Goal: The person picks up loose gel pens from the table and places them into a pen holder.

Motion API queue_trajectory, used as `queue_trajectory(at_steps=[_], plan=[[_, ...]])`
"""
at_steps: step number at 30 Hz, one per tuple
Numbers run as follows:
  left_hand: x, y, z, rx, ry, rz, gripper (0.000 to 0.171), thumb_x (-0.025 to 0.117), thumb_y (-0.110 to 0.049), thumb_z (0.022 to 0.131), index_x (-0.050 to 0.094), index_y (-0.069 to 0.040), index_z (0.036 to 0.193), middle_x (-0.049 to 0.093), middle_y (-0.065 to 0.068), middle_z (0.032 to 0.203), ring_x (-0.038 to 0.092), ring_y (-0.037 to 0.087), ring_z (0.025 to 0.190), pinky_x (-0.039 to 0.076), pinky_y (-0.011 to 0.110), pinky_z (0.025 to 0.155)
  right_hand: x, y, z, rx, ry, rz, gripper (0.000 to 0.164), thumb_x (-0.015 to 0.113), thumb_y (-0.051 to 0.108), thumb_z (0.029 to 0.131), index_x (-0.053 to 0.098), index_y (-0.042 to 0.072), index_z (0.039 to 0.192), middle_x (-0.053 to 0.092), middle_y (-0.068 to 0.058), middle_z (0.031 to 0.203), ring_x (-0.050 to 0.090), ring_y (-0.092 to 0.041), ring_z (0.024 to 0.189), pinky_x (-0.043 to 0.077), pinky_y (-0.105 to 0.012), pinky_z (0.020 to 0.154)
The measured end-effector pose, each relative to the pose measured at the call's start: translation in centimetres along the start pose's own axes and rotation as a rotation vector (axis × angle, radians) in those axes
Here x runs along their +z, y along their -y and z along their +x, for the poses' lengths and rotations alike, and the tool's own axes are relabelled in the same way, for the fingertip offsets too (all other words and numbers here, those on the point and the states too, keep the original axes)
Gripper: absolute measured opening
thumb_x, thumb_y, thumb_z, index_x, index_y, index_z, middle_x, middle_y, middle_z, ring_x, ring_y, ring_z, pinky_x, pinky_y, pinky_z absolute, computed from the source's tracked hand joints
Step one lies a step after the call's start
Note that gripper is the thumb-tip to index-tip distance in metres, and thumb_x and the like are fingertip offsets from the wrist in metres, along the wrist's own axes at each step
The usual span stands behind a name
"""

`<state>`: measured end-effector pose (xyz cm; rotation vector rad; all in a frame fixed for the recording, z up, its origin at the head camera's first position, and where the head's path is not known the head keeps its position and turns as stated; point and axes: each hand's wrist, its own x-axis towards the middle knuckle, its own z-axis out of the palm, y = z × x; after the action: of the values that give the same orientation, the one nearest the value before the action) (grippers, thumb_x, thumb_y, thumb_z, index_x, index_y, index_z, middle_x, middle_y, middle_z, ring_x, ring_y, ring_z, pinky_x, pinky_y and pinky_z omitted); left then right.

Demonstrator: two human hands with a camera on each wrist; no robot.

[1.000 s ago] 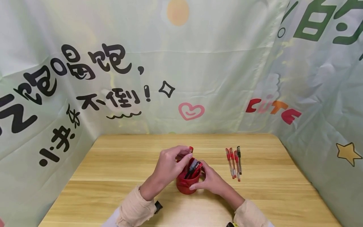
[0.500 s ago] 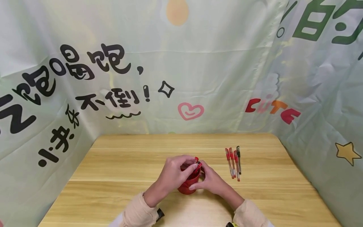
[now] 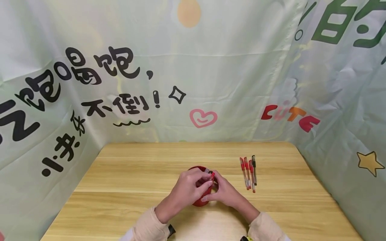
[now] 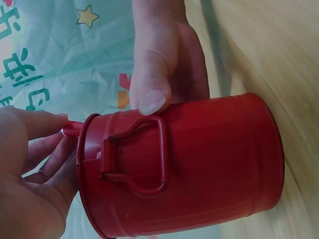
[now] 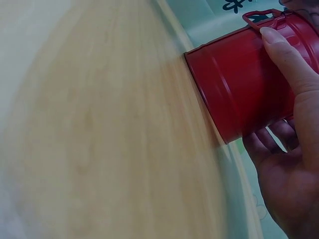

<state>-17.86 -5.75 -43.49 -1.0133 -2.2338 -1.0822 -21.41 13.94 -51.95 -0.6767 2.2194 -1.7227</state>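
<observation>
A small red metal bucket (image 3: 201,202) with a wire handle (image 4: 162,154) stands upright on the table, with pens in it. My right hand (image 3: 225,190) grips the bucket from the right side, its thumb on the wall near the handle. At the rim, my left hand (image 3: 190,187) pinches a red-capped pen (image 4: 74,128) between thumb and fingers. The left hand covers much of the opening, so most pens inside are hidden. Dark and clear pen tops (image 3: 208,171) peek out beside the fingers.
Right of the bucket, several red-capped pens (image 3: 246,172) and a black-capped pen (image 3: 254,170) lie side by side on the wooden table (image 3: 126,177). Printed cloth (image 3: 232,83) hangs behind the table and along both sides.
The left hand has moved down and right over the bucket. The red-capped pen it held above the rim a second ago has gone lower. The right hand keeps its grip.
</observation>
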Motion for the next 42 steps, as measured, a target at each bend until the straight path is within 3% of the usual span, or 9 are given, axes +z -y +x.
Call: queue_trajectory(at_steps=[9, 22, 42], plan=[[0.15, 0.03, -0.24, -0.032, 0.039, 0.05, 0.01, 0.083, -0.009, 0.086, 0.08, -0.005, 0.095, 0.077, 0.005, 0.087, 0.072, 0.005, 0.075, 0.055, 0.004, 0.067, 0.06, 0.0, -0.01, 0.017, -0.004, 0.019, 0.075, 0.094, 0.024, 0.077, 0.049, 0.021, 0.137, 0.058, -0.001, 0.143, 0.06, -0.01, 0.128, 0.05, -0.017, 0.108], [0.35, -0.16, -0.24, -0.194, 0.151, 0.044, 0.015, 0.077, -0.008, 0.091, 0.075, -0.004, 0.105, 0.079, 0.006, 0.094, 0.074, 0.004, 0.078, 0.054, 0.004, 0.068, 0.11, 0.24, -0.08, 0.059, -0.02, 0.01, 0.081, 0.096, 0.025, 0.073, 0.049, 0.022, 0.139, 0.059, 0.0, 0.14, 0.06, -0.017, 0.128, 0.05, -0.017, 0.107], [0.23, -0.52, 0.03, -0.162, 0.2, 0.18, 0.016, 0.075, -0.012, 0.093, 0.078, -0.005, 0.107, 0.079, 0.006, 0.099, 0.074, 0.007, 0.083, 0.055, 0.006, 0.07, 0.05, 0.12, -0.05, 0.045, -0.005, 0.036, 0.081, 0.094, 0.022, 0.076, 0.047, 0.022, 0.142, 0.057, -0.001, 0.144, 0.057, -0.022, 0.134, 0.049, -0.016, 0.108]])
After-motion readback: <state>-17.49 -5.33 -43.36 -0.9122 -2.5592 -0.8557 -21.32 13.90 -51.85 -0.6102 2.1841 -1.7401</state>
